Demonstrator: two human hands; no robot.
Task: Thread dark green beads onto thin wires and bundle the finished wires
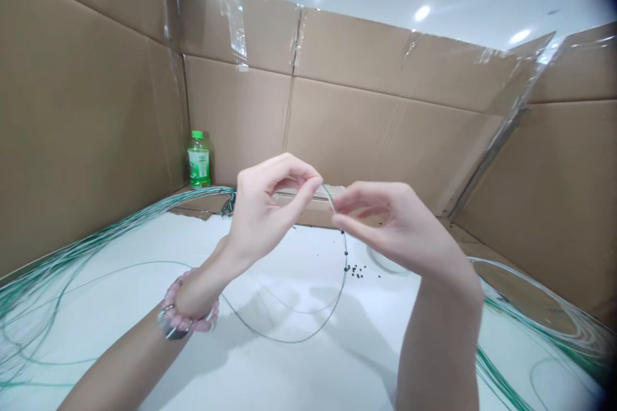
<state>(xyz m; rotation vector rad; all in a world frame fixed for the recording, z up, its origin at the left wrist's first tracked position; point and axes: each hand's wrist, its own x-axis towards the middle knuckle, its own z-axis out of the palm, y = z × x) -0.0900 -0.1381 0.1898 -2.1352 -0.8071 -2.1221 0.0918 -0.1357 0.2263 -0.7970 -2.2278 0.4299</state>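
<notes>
Over tbl [289,366], L hand [272,209], R hand [398,225], both pinching 1 wire [308,338]

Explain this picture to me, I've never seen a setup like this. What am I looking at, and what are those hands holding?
This single view comes from a camera worn on a person's head, looking forward and down, so the two bare arms are that person's own. The left hand, wearing a pink beaded bracelet, and the right hand pinch a thin grey flexible wire, which loops down toward the surface. Small round black beads lie near it on a flat white surface. Long thin green strands lie in a bundle on the left, with more on the right. Tall tan cardboard walls surround the area, and a clear plastic bottle with a green cap stands in the far corner.
</notes>
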